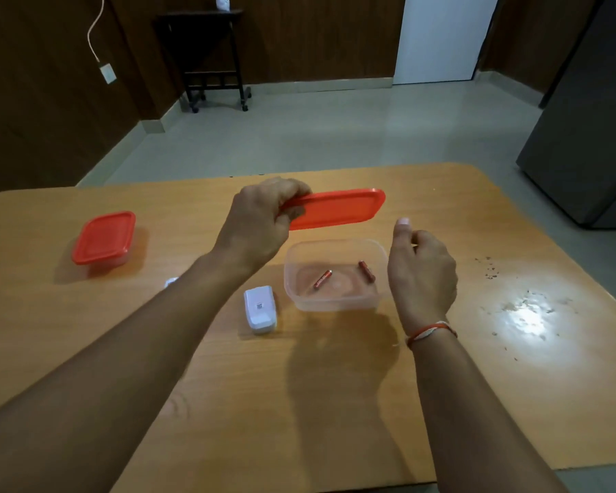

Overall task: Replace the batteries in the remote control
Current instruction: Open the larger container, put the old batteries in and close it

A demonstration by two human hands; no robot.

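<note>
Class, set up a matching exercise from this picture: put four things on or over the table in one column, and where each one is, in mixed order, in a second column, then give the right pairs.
Things
1. red lid
2. two red batteries
3. white remote control
4. closed red-lidded container

Places
A. lying on the table just left of the open container
B. held up in the left hand
C. standing apart at the table's far left
D. lying in the clear open container

Pairs: 1-B, 2-D, 3-A, 4-C
</note>
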